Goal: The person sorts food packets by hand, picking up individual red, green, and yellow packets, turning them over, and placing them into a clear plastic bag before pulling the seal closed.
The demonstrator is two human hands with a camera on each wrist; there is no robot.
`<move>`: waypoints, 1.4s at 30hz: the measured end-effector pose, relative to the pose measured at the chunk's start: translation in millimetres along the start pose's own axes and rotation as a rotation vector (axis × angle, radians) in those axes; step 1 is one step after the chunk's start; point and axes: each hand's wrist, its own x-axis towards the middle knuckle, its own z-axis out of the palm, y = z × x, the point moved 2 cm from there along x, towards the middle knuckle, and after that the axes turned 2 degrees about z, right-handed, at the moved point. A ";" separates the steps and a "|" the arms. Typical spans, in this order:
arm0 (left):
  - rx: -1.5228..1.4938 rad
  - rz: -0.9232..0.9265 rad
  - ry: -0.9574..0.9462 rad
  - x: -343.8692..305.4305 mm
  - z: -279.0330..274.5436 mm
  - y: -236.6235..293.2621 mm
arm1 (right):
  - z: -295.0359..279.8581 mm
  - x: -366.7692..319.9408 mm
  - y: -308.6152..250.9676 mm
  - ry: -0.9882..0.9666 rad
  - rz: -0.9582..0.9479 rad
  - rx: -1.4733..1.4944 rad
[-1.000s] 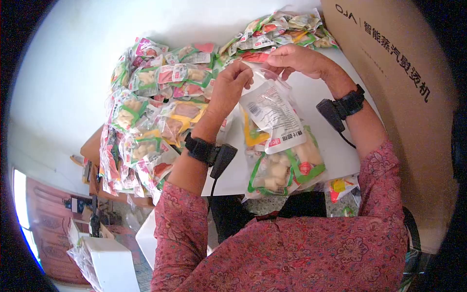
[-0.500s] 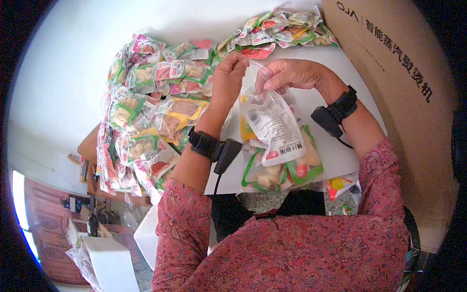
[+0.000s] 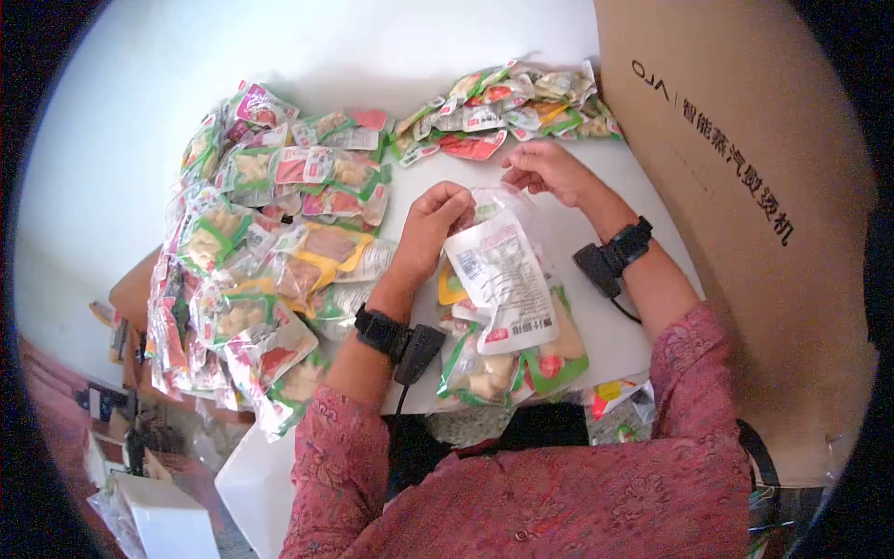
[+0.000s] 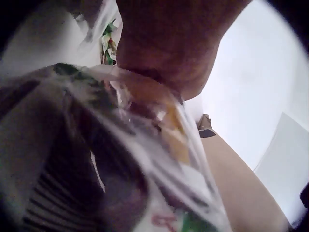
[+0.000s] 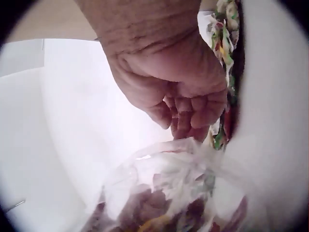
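Note:
In the head view a clear plastic bag (image 3: 484, 204) hangs over the table's near part, with several food packets inside. One white packet (image 3: 503, 279) with printed text and a barcode faces up through the plastic; packets with green edges (image 3: 480, 373) lie below it. My left hand (image 3: 433, 224) pinches the bag's upper left edge between thumb and curled fingers. Just beyond the bag's upper right edge is my right hand (image 3: 549, 172), its fingers loosely bent. The right wrist view shows those fingertips (image 5: 200, 118) right above the plastic, with nothing visible between them.
A large heap of sealed food packets (image 3: 317, 168) covers the white table's left side. A smaller pile (image 3: 521, 102) sits at the back. A tall cardboard box (image 3: 736, 233) stands along the right. White boxes (image 3: 168, 517) are on the floor at lower left.
My left hand has come down with the bag's edge, after raising it half a second ago. The right hand has moved off the bag's plastic, away from my body. The head view has shifted.

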 end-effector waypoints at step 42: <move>-0.525 -0.062 0.056 -8.2 1.3 -27.5 | 44.0 14.7 -64.1 0.476 -0.286 -0.078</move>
